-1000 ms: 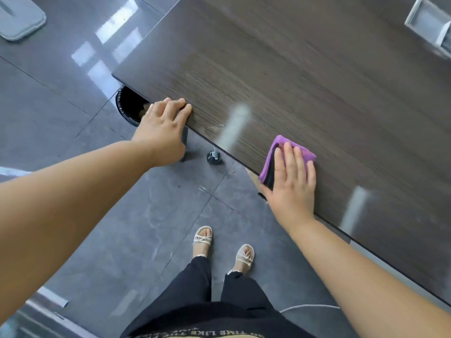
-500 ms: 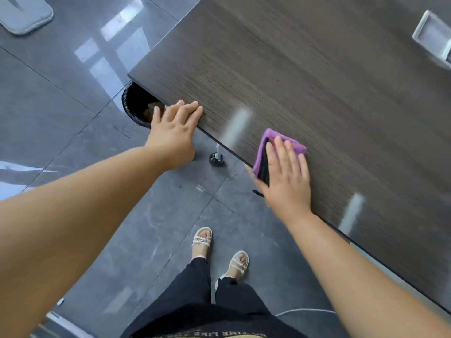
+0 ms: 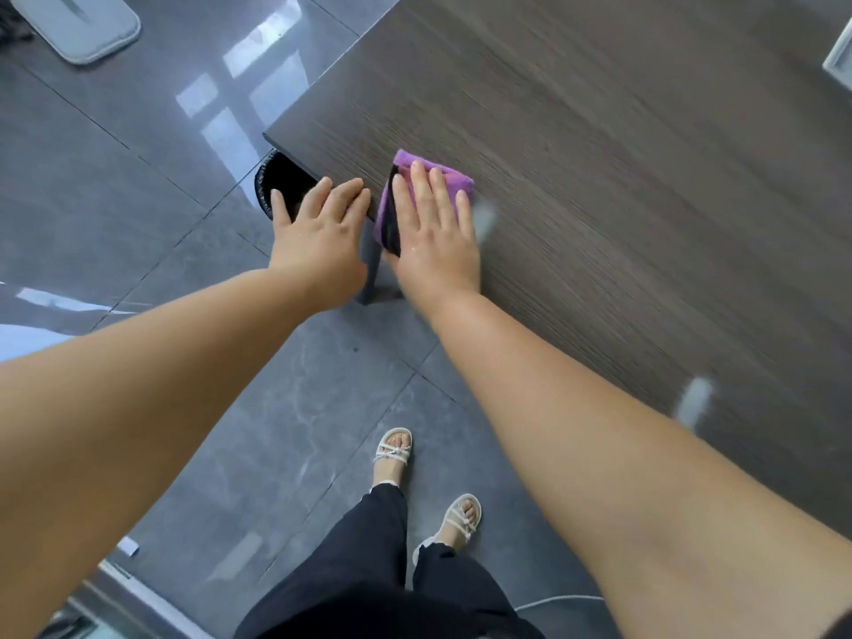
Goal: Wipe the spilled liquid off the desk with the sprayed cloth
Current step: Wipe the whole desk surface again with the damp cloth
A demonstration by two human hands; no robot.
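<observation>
Right hand presses cloth; bin below desk.

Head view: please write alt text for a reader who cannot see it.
A person's right hand presses a folded purple cloth flat on a dark wooden desk near its corner. The left hand rests on the desk edge beside it, above a black bin on the floor.

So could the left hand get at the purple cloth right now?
Probably yes. The left hand rests on the desk edge beside the cloth with nothing between them, though the right hand lies flat over most of it.
</observation>
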